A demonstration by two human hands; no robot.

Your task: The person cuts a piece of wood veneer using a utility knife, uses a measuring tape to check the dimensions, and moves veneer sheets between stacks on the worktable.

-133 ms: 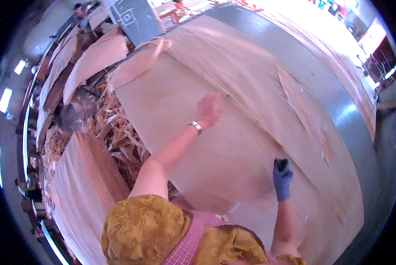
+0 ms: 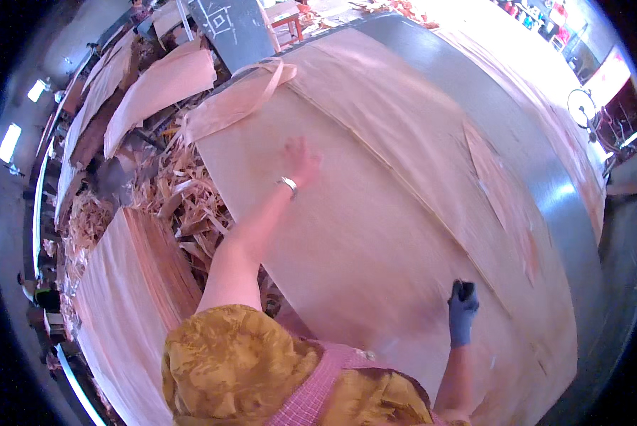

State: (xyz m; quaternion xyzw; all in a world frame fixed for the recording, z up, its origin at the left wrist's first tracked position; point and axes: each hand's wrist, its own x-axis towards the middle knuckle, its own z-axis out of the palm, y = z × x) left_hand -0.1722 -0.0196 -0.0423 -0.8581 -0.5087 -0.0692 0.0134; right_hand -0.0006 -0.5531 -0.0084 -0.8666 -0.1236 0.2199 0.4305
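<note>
A broad pale wood veneer sheet [image 2: 347, 234] lies flat in front of me. Over its left part is my left hand [image 2: 302, 162], bare, with its fingers apart and a metal band at the wrist. Motion blurs it slightly, and I cannot tell whether it touches the sheet. My right hand [image 2: 463, 307] wears a blue-grey glove, dark at the fingers. It is curled closed near a long seam [image 2: 404, 181] that crosses the veneer; whatever it holds, if anything, is hidden. Beyond that seam, more wrinkled veneer has a loose pointed strip [image 2: 485, 174].
Left of the sheet are a veneer stack [image 2: 130, 284], a heap of shredded scraps [image 2: 191, 192] and large loose pieces [image 2: 164, 85]. A curled strip [image 2: 240, 106] lies over the far left corner. A grey metal surface [image 2: 467, 78] borders the far and right sides.
My left hand has moved left across the veneer, away from the seam. My right hand has come slightly nearer to me, still closed. The whole view has shifted a little.
</note>
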